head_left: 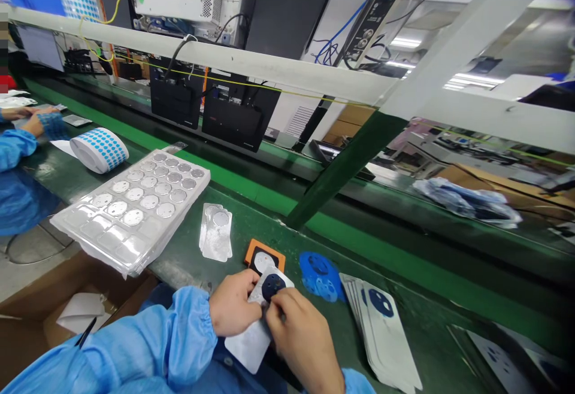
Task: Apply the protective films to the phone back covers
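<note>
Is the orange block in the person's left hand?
No, the left hand holds a pale card, while the orange block lies on the bench beyond it.

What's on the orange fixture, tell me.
A round white disc lies on the orange fixture. The left hand and white card cover the fixture's near part; anything there is hidden.

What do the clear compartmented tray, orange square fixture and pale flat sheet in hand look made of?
Tray: likely glossy thin plastic; see-through, strong glare.
Fixture: probably plastic, fairly matte; even orange colour, though painted metal possible.
Sheet: coated paper or film, can't tell which; smooth, slight sheen.
</note>
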`<state>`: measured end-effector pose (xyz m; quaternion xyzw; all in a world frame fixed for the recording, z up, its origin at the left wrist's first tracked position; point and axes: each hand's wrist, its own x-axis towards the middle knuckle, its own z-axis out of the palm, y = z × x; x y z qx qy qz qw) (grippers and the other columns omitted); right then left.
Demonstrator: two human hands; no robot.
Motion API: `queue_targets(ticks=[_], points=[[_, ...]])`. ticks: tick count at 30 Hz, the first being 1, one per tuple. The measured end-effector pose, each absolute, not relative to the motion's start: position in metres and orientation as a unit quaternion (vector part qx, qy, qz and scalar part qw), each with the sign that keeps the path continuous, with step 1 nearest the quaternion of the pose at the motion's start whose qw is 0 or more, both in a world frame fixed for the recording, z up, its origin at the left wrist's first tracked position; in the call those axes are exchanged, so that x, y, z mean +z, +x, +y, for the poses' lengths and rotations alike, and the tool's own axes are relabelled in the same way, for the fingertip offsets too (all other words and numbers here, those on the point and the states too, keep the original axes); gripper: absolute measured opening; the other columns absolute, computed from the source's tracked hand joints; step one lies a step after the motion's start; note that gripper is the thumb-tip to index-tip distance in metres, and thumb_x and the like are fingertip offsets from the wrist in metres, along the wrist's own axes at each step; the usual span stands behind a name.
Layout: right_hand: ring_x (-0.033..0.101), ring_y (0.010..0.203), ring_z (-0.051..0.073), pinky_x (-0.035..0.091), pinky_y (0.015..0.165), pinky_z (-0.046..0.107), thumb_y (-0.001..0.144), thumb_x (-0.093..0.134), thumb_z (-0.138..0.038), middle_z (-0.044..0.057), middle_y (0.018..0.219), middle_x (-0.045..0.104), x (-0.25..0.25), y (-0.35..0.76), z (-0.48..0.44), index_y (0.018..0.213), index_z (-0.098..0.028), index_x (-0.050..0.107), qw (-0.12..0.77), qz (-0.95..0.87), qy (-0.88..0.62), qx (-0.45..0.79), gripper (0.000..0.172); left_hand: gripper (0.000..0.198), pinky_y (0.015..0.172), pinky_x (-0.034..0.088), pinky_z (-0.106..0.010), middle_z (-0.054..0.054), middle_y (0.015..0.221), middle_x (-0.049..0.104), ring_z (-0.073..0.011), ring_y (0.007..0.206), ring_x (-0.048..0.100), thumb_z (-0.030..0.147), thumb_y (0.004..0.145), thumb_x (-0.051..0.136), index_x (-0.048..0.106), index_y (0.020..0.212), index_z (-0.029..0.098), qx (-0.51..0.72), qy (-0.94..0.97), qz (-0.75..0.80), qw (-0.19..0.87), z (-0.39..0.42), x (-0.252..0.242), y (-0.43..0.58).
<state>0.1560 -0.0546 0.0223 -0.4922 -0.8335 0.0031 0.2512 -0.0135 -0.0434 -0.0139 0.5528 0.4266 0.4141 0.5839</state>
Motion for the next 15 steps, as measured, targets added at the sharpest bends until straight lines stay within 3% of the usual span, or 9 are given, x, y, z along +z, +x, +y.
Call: queue_targets(ticks=[3, 6, 8, 11, 13, 15], points=[[0.062, 0.067, 0.017, 0.047, 0.061, 0.027, 0.084, 0.053, -0.029, 0.001, 0.075, 0.069, 0.041, 0.195, -0.029, 0.074, -0.023, 0.065, 0.31, -0.741, -0.589, 0.089, 0.016, 0.039, 0.064, 0.047, -0.024, -0.003, 0.088, 0.073, -0.0178, 0.078, 0.066, 0.003, 0.065, 0.055, 0.061, 0.101, 0.016, 0.417, 0.506, 0.421, 0.627, -0.042, -0.016, -0.015], [0.064, 0.078, 0.024, 0.048, 0.069, 0.033, 0.082, 0.052, -0.031, 0.008, 0.085, 0.071, 0.044, 0.241, 0.006, 0.085, -0.019, 0.067, 0.358, -0.612, -0.701, -0.073, 0.019, 0.039, 0.065, 0.047, -0.026, -0.003, 0.087, 0.071, -0.0184, 0.077, 0.066, 0.003, 0.061, 0.054, 0.059, 0.098, 0.016, 0.436, 0.428, 0.415, 0.674, -0.041, -0.016, -0.015], [0.063, 0.09, 0.029, 0.047, 0.079, 0.039, 0.082, 0.05, -0.026, 0.016, 0.094, 0.07, 0.032, 0.261, 0.028, 0.082, -0.015, 0.066, 0.296, -0.642, -0.688, -0.162, 0.02, 0.04, 0.064, 0.047, -0.026, -0.002, 0.085, 0.069, -0.0184, 0.076, 0.065, 0.004, 0.058, 0.052, 0.057, 0.096, 0.016, 0.448, 0.371, 0.407, 0.704, -0.042, -0.015, -0.015], [0.065, 0.088, 0.026, 0.048, 0.081, 0.037, 0.074, 0.05, -0.017, 0.015, 0.091, 0.071, 0.008, 0.274, 0.048, 0.069, -0.017, 0.064, 0.168, -0.765, -0.609, -0.124, 0.014, 0.043, 0.061, 0.045, -0.026, -0.002, 0.079, 0.066, -0.0167, 0.069, 0.061, 0.006, 0.055, 0.05, 0.054, 0.096, 0.017, 0.445, 0.318, 0.39, 0.741, -0.043, -0.011, -0.015], [0.067, 0.088, 0.022, 0.05, 0.082, 0.034, 0.07, 0.05, -0.013, 0.01, 0.091, 0.072, -0.003, 0.276, 0.048, 0.07, -0.019, 0.065, 0.146, -0.793, -0.584, -0.091, 0.017, 0.045, 0.059, 0.043, -0.026, -0.001, 0.078, 0.064, -0.0156, 0.065, 0.058, 0.008, 0.053, 0.05, 0.054, 0.097, 0.017, 0.442, 0.297, 0.383, 0.755, -0.043, -0.007, -0.015], [0.067, 0.1, 0.024, 0.051, 0.089, 0.038, 0.071, 0.047, -0.014, 0.011, 0.101, 0.073, -0.006, 0.272, 0.034, 0.085, -0.018, 0.069, 0.161, -0.798, -0.574, -0.085, 0.026, 0.048, 0.059, 0.043, -0.027, -0.002, 0.078, 0.063, -0.0158, 0.064, 0.057, 0.009, 0.052, 0.049, 0.054, 0.099, 0.017, 0.445, 0.267, 0.37, 0.771, -0.042, -0.002, -0.013]])
